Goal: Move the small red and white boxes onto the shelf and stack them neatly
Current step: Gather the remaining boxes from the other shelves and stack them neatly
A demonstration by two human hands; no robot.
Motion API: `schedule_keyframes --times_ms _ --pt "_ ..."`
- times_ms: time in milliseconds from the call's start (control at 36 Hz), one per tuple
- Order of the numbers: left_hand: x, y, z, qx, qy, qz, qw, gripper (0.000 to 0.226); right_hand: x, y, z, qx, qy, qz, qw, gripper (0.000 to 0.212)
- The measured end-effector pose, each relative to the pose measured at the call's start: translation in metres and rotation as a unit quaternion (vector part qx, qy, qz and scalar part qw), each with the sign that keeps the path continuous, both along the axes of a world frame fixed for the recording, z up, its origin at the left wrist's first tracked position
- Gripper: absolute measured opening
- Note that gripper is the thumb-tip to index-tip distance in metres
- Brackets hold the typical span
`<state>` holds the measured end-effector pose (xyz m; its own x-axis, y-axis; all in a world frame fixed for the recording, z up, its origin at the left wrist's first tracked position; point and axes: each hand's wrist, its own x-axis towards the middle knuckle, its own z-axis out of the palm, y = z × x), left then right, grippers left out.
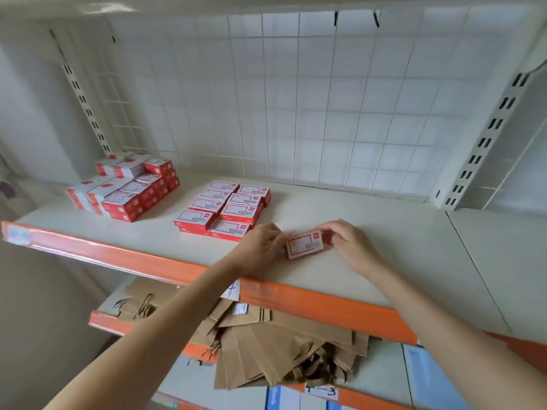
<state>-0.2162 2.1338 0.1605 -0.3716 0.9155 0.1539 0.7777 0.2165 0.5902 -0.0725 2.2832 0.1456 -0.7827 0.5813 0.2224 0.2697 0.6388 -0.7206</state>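
One small red and white box point(305, 245) lies flat on the white shelf point(384, 250), near its orange front edge. My left hand point(260, 250) grips the box's left end and my right hand point(349, 244) pinches its right end. Just left of it, several matching boxes point(226, 208) sit in two neat rows, stacked in low layers. A taller, looser pile of the same boxes point(124, 187) stands at the shelf's far left, near the back.
A wire grid panel point(296, 99) backs the shelf, with slotted uprights point(485, 143) at both sides. On the lower shelf lies a heap of brown paper bags point(281, 344). Blue and white packs point(284, 398) sit further below. The shelf surface continues to the right.
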Motion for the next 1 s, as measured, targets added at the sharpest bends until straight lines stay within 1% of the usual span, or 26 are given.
schedule_keyframes --times_ms 56,111,194,417,472,528,611,639,694,750,778,833,917,1000 --pt "-0.002 0.001 -0.002 0.01 -0.008 0.0 1.0 0.034 0.0 -0.003 -0.004 0.002 0.023 -0.037 0.999 0.04" --pt "-0.005 0.002 -0.007 0.03 -0.023 0.0 0.999 0.023 0.0 -0.005 -0.007 0.005 0.033 -0.063 0.997 0.038" --pt "-0.007 0.0 -0.011 0.04 -0.033 0.008 0.999 0.028 0.002 -0.006 -0.006 0.003 0.032 -0.089 0.996 0.036" --pt "-0.006 -0.003 -0.014 0.045 -0.041 0.012 0.998 0.044 0.003 -0.011 -0.004 0.005 0.035 -0.105 0.994 0.035" --pt "-0.005 -0.002 -0.015 0.052 -0.053 0.023 0.997 0.043 0.002 -0.011 -0.003 0.007 0.023 -0.102 0.994 0.034" --pt "-0.004 -0.001 -0.016 0.068 -0.06 0.043 0.995 0.034 0.002 -0.013 -0.001 -0.002 0.005 -0.091 0.996 0.032" --pt "-0.001 -0.001 -0.016 0.085 -0.006 0.081 0.993 0.013 0.003 -0.015 0.002 -0.022 -0.019 -0.046 0.999 0.029" --pt "0.0 -0.001 -0.016 0.087 0.016 0.085 0.993 0.009 0.003 -0.016 0.003 -0.01 -0.032 -0.026 0.999 0.031" --pt "0.003 -0.003 -0.017 0.085 0.054 0.082 0.992 0.005 0.003 -0.017 0.002 0.047 -0.07 0.007 0.996 0.04" --pt "0.004 -0.003 -0.018 0.077 0.08 0.079 0.991 0.007 0.003 -0.017 -0.001 0.104 -0.087 0.019 0.991 0.048" --pt "0.004 -0.004 -0.017 0.071 0.089 0.078 0.99 0.009 0.003 -0.016 -0.002 0.118 -0.084 0.021 0.989 0.05" --pt "0.003 -0.005 -0.014 0.058 0.093 0.071 0.991 0.014 0.002 -0.014 -0.001 0.111 -0.077 0.026 0.991 0.051" --pt "0.003 -0.009 -0.005 0.039 0.101 0.058 0.992 0.021 -0.003 -0.009 0.007 0.078 -0.095 0.042 0.992 0.043" --pt "-0.001 -0.022 0.0 0.021 0.154 0.066 0.986 0.021 -0.011 -0.015 0.014 0.073 -0.09 0.052 0.992 0.036"
